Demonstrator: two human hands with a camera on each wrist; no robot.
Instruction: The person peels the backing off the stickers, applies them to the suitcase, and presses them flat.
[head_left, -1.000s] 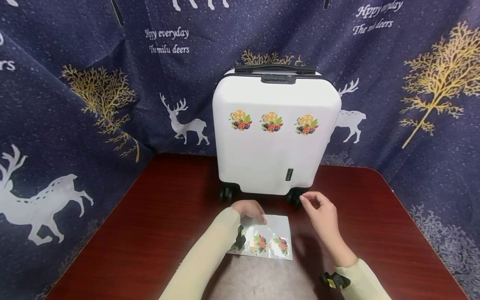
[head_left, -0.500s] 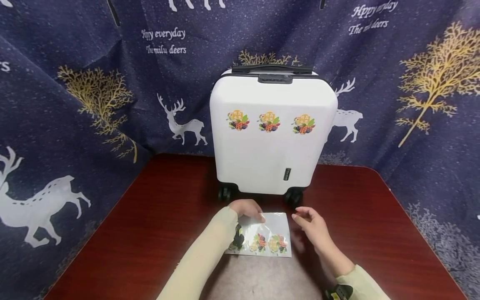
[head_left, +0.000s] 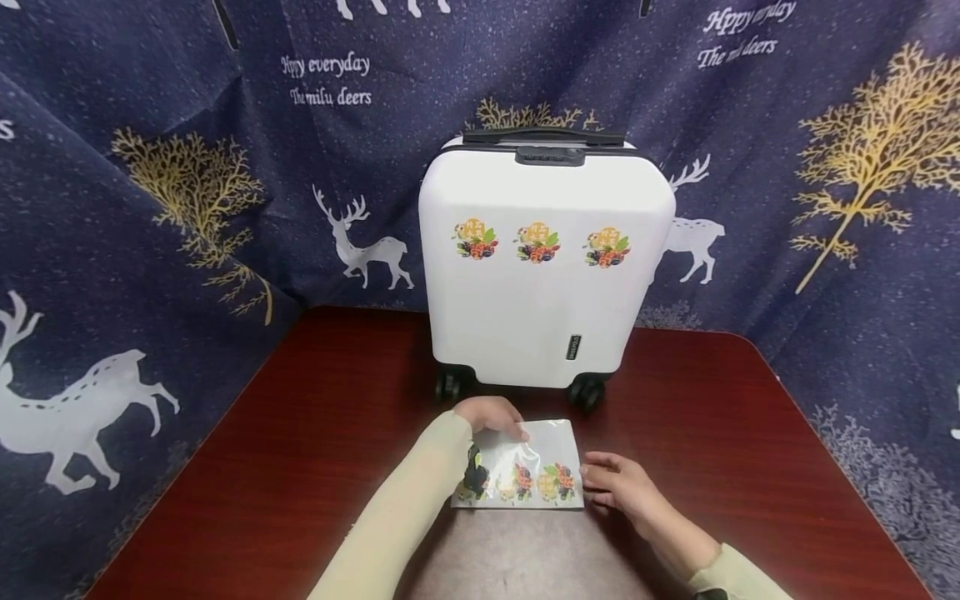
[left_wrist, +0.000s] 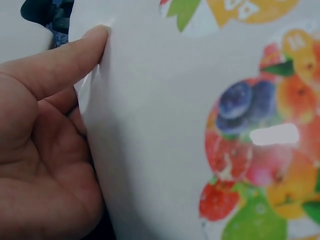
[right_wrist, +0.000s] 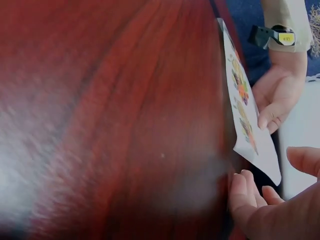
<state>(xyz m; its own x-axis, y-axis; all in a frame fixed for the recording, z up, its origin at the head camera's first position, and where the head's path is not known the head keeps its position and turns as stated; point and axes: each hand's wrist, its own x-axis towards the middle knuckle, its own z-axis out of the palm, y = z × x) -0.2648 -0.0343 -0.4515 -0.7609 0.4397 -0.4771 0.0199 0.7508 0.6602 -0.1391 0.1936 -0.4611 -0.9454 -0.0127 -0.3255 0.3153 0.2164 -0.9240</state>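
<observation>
A glossy white sticker sheet (head_left: 551, 440) with a row of fruit stickers (head_left: 557, 482) along its near side shows low in the head view. My left hand (head_left: 491, 414) pinches its far edge, thumb on top, as the left wrist view confirms with the thumb (left_wrist: 75, 60) pressing the paper. Beside the sheet's right edge is my right hand (head_left: 622, 485), fingers loosely bent and nothing between them. In the right wrist view the right hand's fingers (right_wrist: 242, 192) lie close to the sheet's corner. That view shows the sheet tilted, with the left hand (right_wrist: 280, 95) at its far side.
A white suitcase (head_left: 510, 321) stands upright behind the sheet, with three fruit stickers (head_left: 537, 242) in a row on its front. Its black wheels (head_left: 587, 390) rest on the dark red table (head_left: 337, 400). A blue deer-print cloth (head_left: 360, 150) hangs behind.
My right hand has come down and nearer, from beside the suitcase's right wheel to the sheet's right edge, its fingers loosening. The left hand keeps its pinch on the sheet.
</observation>
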